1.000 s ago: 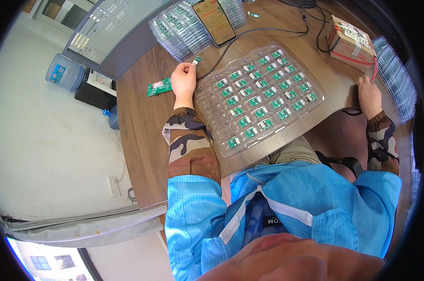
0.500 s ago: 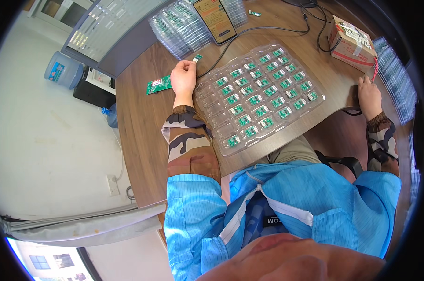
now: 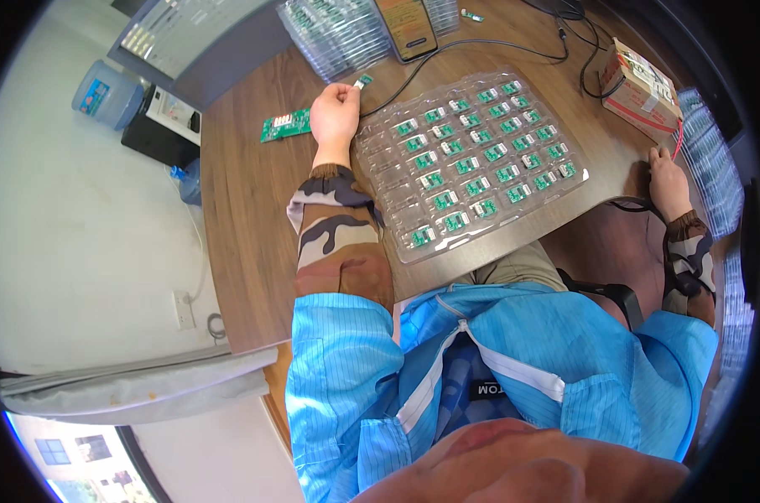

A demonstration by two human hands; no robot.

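1. Wooden desk (image 3: 254,210) carries clear tray (image 3: 397,180), reaching its near edge.
2. Left hand (image 3: 334,113) pinches small board (image 3: 362,81) off tray's far-left corner.
3. Right hand (image 3: 667,180) at desk's right edge; grip can't tell.
4. Approx. most pockets filled; left rows empty.

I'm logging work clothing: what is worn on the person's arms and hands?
Both hands are bare: left hand, right hand. Each forearm has a camouflage sleeve in brown, tan and dark patches, with ribbed cuffs. Above them is a light blue pinstriped smock.
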